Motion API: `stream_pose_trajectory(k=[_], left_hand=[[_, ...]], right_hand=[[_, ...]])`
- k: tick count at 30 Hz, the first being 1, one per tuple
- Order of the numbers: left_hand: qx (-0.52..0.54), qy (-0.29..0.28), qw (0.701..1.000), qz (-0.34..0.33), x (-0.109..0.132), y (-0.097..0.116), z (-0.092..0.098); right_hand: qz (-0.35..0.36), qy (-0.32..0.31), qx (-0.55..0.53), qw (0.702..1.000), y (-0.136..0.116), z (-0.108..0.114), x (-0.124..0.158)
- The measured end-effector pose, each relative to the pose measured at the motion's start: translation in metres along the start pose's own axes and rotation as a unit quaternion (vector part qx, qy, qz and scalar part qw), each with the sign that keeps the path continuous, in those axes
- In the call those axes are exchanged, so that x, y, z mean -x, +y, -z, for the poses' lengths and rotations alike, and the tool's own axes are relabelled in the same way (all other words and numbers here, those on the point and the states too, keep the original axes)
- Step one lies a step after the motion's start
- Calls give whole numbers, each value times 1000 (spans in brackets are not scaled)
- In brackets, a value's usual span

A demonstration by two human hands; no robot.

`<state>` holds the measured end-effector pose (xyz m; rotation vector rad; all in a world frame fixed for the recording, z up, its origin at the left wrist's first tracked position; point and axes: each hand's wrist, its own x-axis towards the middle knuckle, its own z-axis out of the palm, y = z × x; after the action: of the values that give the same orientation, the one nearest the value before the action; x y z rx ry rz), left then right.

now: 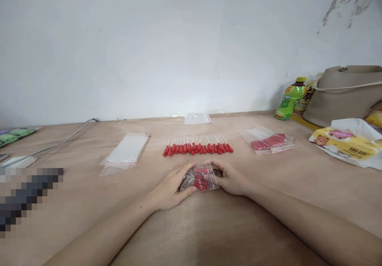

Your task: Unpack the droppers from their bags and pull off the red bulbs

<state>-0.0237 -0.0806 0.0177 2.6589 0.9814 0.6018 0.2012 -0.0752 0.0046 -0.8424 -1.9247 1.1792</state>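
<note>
In front of me, a small clear plastic bag (213,184) with several red-bulbed droppers (201,184) inside is held low over the table between both hands. My left hand (174,188) curves around its left side, thumb at the near edge and fingers at the far edge. On the right side, my right hand (231,177) grips the bag between thumb and bent fingers. Just beyond lies a row of loose droppers (197,148), red bulbs toward me and thin clear stems pointing away.
Flat clear bags (127,148) lie in a stack at left. A filled bag pile (265,141) with red bulbs sits at right. Another white-and-clear packet (197,118) is by the wall. Farther right stand a green bottle (291,98), a beige handbag (346,94) and a yellow-white package (349,142). A grey cable (67,139) crosses the left.
</note>
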Motion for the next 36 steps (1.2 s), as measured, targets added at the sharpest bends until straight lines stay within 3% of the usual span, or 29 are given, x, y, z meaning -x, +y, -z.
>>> stream_pose_trajectory(k=[3,9,13,16,22,27,32,36], left_hand=[[14,-11,1000,13,0,0,1],[30,-30,998,54,0,2,4],[30,-31,997,63,1,2,4],[27,-27,997,66,1,1,3],[22,-24,997,68,0,1,4],[14,-18,997,80,2,2,5],[10,-6,997,81,1,2,4],[11,0,998,67,0,0,2]], right_hand=[[-4,-6,-32,999,0,-1,-2],[-66,79,-92,990,2,14,-4],[-182,76,-233,952,-1,27,1],[-181,59,-301,934,-2,27,5],[-171,127,-234,949,1,23,2],[-92,182,-141,969,-4,66,0],[-30,309,-100,945,-12,102,1],[32,393,31,919,-11,93,-13]])
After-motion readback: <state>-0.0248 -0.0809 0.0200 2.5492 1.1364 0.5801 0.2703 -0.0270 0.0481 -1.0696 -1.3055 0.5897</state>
